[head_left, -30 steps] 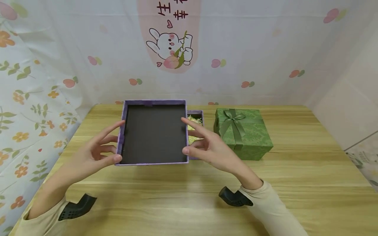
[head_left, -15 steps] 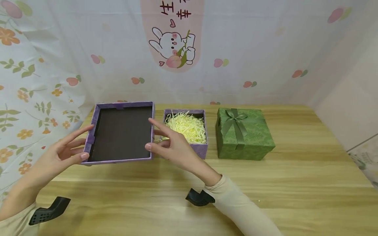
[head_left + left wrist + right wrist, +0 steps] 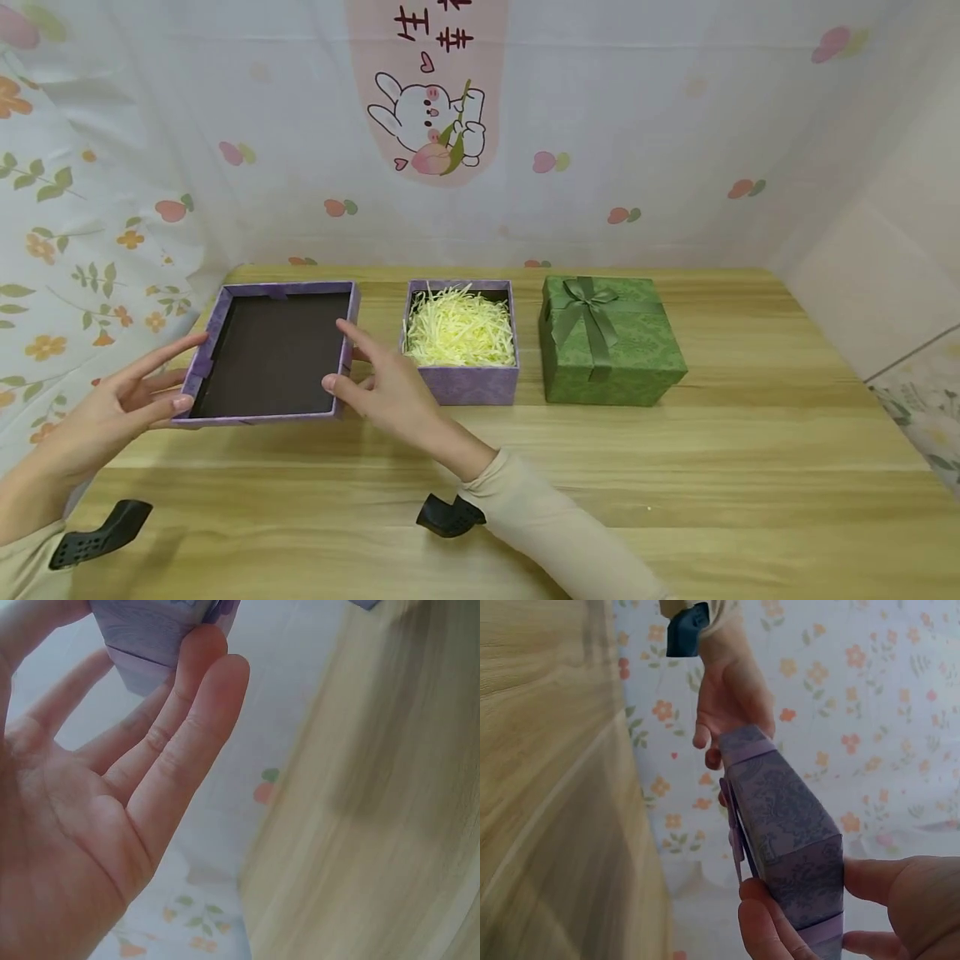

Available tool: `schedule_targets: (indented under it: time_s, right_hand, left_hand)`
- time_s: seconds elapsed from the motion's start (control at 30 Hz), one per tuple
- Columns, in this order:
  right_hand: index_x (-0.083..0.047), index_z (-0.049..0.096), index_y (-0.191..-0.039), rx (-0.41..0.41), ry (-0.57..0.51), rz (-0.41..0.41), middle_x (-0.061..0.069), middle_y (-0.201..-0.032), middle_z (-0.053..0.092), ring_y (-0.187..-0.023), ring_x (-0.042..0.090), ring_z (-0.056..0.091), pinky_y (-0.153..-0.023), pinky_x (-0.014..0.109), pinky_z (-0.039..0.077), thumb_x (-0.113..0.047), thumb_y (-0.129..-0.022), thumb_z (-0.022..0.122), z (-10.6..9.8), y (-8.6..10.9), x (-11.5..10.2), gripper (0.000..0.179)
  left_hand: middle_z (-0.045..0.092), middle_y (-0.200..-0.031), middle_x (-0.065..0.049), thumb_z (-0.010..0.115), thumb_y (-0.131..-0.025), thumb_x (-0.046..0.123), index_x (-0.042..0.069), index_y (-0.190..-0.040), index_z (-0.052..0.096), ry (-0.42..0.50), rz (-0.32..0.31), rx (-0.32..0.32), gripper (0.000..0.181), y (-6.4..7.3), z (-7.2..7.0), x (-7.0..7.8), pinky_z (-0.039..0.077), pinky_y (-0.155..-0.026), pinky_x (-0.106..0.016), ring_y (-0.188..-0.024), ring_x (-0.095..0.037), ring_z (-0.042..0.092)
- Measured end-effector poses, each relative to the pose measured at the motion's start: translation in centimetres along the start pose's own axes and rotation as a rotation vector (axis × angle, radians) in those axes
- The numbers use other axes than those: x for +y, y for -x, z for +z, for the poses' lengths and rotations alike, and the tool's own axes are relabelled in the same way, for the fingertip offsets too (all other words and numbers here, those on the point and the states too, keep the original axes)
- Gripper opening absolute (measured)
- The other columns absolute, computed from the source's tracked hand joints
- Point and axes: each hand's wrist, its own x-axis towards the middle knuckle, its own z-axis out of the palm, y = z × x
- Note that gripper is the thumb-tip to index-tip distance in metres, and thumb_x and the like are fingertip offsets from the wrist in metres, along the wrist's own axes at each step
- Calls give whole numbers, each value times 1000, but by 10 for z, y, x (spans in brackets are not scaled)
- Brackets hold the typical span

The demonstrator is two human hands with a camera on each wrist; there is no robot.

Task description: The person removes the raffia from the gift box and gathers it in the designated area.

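A purple box lid [image 3: 273, 354] is held inside-up above the left part of the table, its black inner face showing. My left hand [image 3: 112, 417] grips its left side between thumb and fingers. At the opposite side, my right hand [image 3: 390, 396] pinches the wall with thumb and fingers. The right wrist view shows the patterned side of the lid [image 3: 787, 802] with a ribbon band round it. Just right of the lid, the purple box [image 3: 468, 385] stands without a cover, filled with pale yellow paper shreds [image 3: 461, 329].
A closed green gift box [image 3: 637, 350] with a ribbon bow stands to the right of the purple box. All of it is on a wooden table [image 3: 600, 500]. A patterned cloth [image 3: 285, 125] hangs along the back and left edges.
Both hands have carried the lid left and slightly down, away from the purple box. The box's shredded filling, mostly hidden behind the lid earlier, now shows fully.
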Motion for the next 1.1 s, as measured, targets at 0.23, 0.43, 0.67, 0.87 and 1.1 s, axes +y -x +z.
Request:
schedule_targets:
  time_s: [0.23,0.43,0.67,0.87,1.1]
  right_hand:
    - [-17,21,-149,-13,24,7,4,-89,66,-56,1,59,-46,20,44,-15,-93,57,12,-5,5,67]
    - [-17,21,-150,34,-4,91,0,-70,59,-47,9,55,-39,21,36,-16,-95,54,26,-16,14,64]
    - [-12,22,-149,104,-15,146,4,-82,63,-64,7,55,-56,21,45,-13,-97,50,43,-26,31,59]
    - [-14,20,-150,162,2,189,3,-149,28,-132,13,29,-106,30,27,-12,-99,42,49,-33,47,55]
    - [-13,18,-150,185,4,212,-1,-151,22,-134,13,25,-108,30,22,-12,-100,39,57,-38,59,54]
  left_hand:
    - [35,-144,8,32,-94,-16,9,-150,11,349,112,-99,65,-9,-4,-15,52,-77,-30,-116,-7,51]
    - [45,-139,1,30,-94,-16,4,-149,15,510,131,-126,60,-21,-6,-31,53,-76,-35,-106,-19,60]
    - [32,-144,6,33,-97,-11,8,-149,18,503,42,-105,58,-30,-2,-53,52,-77,-35,-107,-14,59]
    - [42,-137,5,37,-97,-6,11,-150,18,499,-24,-111,58,-42,3,-61,52,-78,-37,-107,-15,59]
    - [48,-131,14,43,-97,-3,13,-149,24,455,-69,-91,57,-48,6,-68,53,-75,-38,-106,-11,58]
